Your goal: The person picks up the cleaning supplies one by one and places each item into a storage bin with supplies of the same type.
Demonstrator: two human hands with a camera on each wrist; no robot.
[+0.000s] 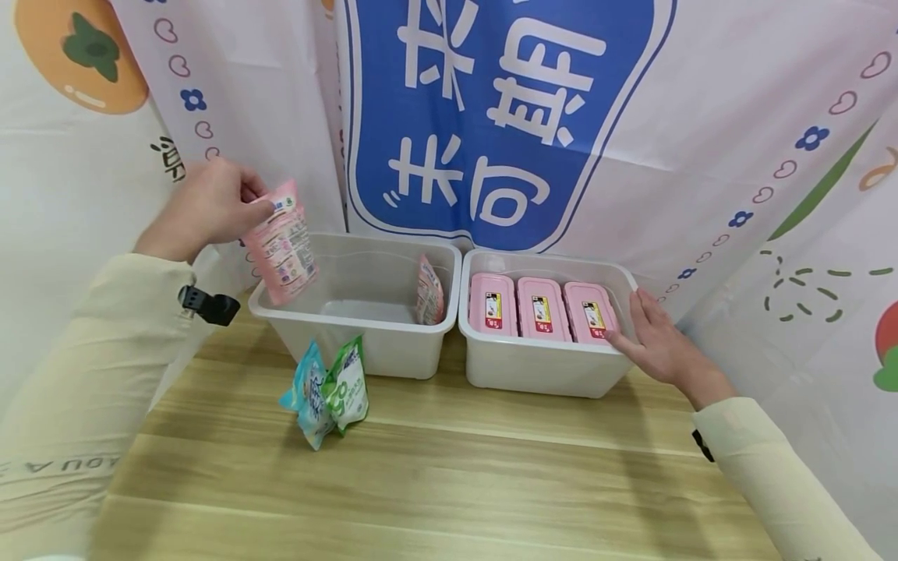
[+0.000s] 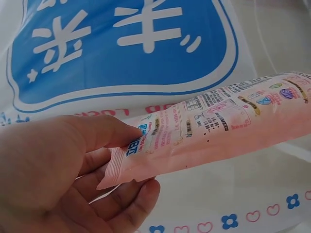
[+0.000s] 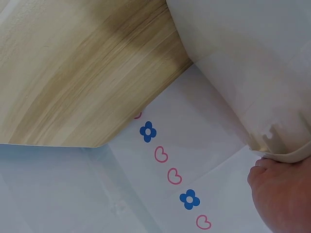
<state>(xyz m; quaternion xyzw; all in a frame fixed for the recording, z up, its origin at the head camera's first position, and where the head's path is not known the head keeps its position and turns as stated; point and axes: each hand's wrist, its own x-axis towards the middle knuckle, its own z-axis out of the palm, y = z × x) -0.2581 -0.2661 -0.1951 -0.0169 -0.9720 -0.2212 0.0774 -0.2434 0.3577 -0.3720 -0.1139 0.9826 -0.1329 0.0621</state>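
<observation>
My left hand (image 1: 217,204) pinches the crimped end of a pink printed pouch (image 1: 286,253) between thumb and fingers. It hangs over the left end of the left light grey bin (image 1: 365,318), overlapping its rim in the head view. Inside that bin, a second pink pouch (image 1: 429,292) stands against the right wall. My right hand (image 1: 662,343) rests on the front right corner of the right bin (image 1: 547,374), its thumb over the front rim by the pink boxes. In the right wrist view, part of the right hand (image 3: 282,194) shows at the rim.
Three pink lidded boxes (image 1: 543,308) stand side by side in the right bin. A blue pouch (image 1: 312,397) and a green and white pouch (image 1: 348,386) stand together on the wooden table (image 1: 449,483), before the left bin. A printed curtain (image 1: 701,117) hangs close behind.
</observation>
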